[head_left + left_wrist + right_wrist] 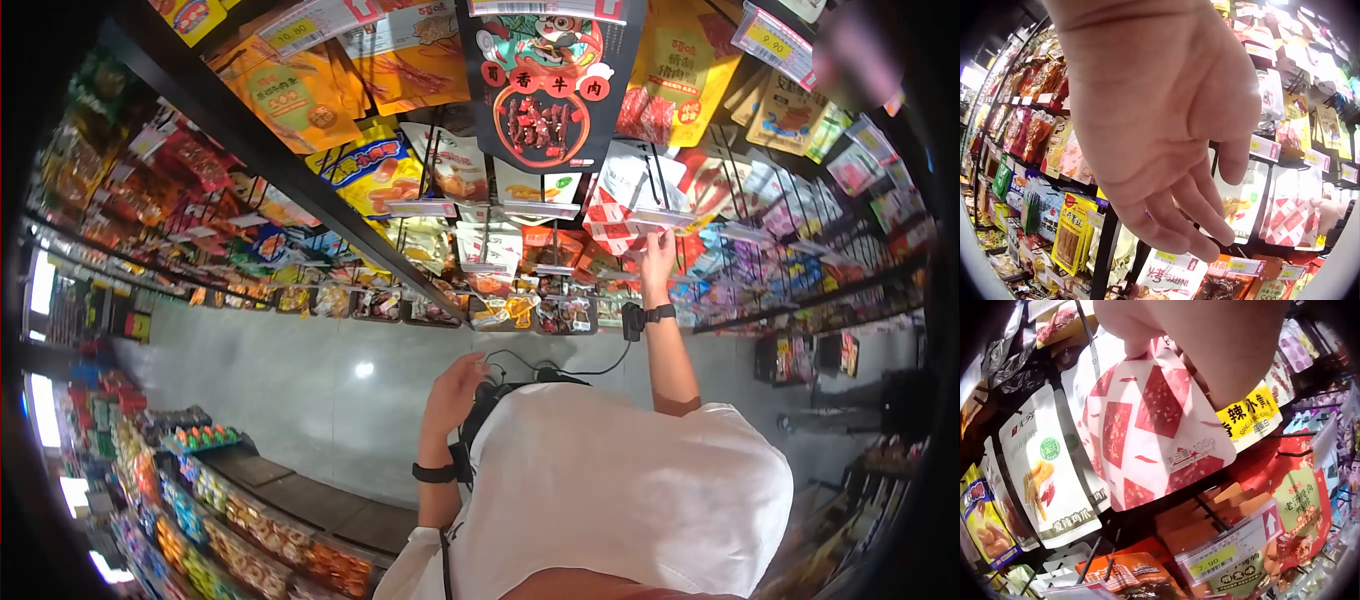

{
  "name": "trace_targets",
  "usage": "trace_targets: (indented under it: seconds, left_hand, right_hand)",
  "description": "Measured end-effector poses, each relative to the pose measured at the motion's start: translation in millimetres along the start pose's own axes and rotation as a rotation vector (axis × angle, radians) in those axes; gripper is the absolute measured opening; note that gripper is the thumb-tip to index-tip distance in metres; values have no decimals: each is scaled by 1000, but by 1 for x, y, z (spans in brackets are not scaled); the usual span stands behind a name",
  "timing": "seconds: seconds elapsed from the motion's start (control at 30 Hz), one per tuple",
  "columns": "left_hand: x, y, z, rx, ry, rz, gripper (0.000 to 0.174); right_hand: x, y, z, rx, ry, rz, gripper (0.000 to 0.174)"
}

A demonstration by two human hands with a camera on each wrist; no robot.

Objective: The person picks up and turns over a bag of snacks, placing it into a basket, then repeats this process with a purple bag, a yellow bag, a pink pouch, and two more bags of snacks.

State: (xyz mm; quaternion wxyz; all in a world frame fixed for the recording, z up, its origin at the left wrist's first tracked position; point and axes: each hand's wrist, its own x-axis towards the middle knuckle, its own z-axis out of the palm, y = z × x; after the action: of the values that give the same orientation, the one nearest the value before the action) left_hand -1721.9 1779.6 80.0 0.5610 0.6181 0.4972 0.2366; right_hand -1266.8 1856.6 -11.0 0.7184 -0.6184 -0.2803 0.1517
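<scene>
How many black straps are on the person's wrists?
2. One black strap is on the left wrist; the other strap is on the raised right wrist. None seems hidden.

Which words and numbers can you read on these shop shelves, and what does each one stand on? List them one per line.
"10.80": top-left price tag.
"9.90": top-right price tag.
"香牛肉": black hanging pack.
"100g": red-and-white pouch, gripped at its top by the right hand.
"7.90": lower price tag, below that pouch.
All other packs and tags: too small or blurred to read surely.
</scene>
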Motion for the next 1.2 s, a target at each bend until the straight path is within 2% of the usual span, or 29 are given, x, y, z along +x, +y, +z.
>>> trace_targets:
  seconds: [0.07, 0.1, 0.2, 0.3, 0.4, 0.43, 0.53, 0.57, 0.67, 0.73, 0.77, 0.87, 0.93, 0.97, 1.03, 1.13, 1.17, 1.2]
  left_hand:
    - [9, -5, -22, 5, -39, 51, 33]
    - [12, -7, -36, -16, -52, 71, 33]
    - [16, -18, -77, 21, -90, 104, 32]
    - [26, -35, -104, 20, -145, 92, 33]
    - [26, -44, -120, 46, -212, 45, 34]
    - [26, -45, -123, 65, -233, 31, 35]
    - [33, -61, -123, 30, -313, 88, 36]
    - [33, -58, -121, 33, -331, 87, 36]
    - [35, -43, -112, 45, -394, 110, 36]
    - [32, -33, -103, 26, -457, 148, 37]
    - [33, -33, -98, 18, -498, 158, 38]
    - [32, -21, -73, 153, -590, 95, 40]
    - [25, -7, -49, 182, -627, 142, 44]
    - [19, 2, -35, 193, -646, 164, 46]
    - [-1, 29, -7, 176, -686, 176, 49]
    - [-21, 50, 41, 132, -871, 231, 45]
    - [-26, 48, 60, 142, -885, 406, 37]
    - [-38, 50, 75, 77, -877, 366, 35]
  right_hand:
    - [-13, -7, 2, 18, 66, -55, 20]
    - [-21, -16, 1, -105, 66, -60, 20]
    - [-51, -33, 10, -133, 105, -67, 18]
    - [-80, -54, 29, 38, 205, -145, 16]
    - [-106, -75, 33, 173, 251, -107, 14]
    - [-113, -80, 29, 143, 250, -125, 14]
    - [-133, -77, 2, -187, 194, -88, 15]
    - [-141, -85, 9, -120, 218, -160, 16]
    - [-171, -93, 1, -123, 185, -54, 16]
    - [-188, -80, -13, -213, 157, -54, 16]
    - [-198, -89, -13, -169, 132, -45, 16]
    - [-225, -103, -27, -210, 63, -31, 17]
    - [-242, -126, -39, -226, 19, 16, 17]
    - [-251, -135, -44, -207, 29, -31, 17]
    - [-270, -152, -58, -124, -4, 34, 17]
    - [-299, -190, -80, -49, -62, 75, 17]
    - [-310, -202, -91, -76, -80, 89, 17]
    - [-320, -209, -102, -103, -94, 105, 17]
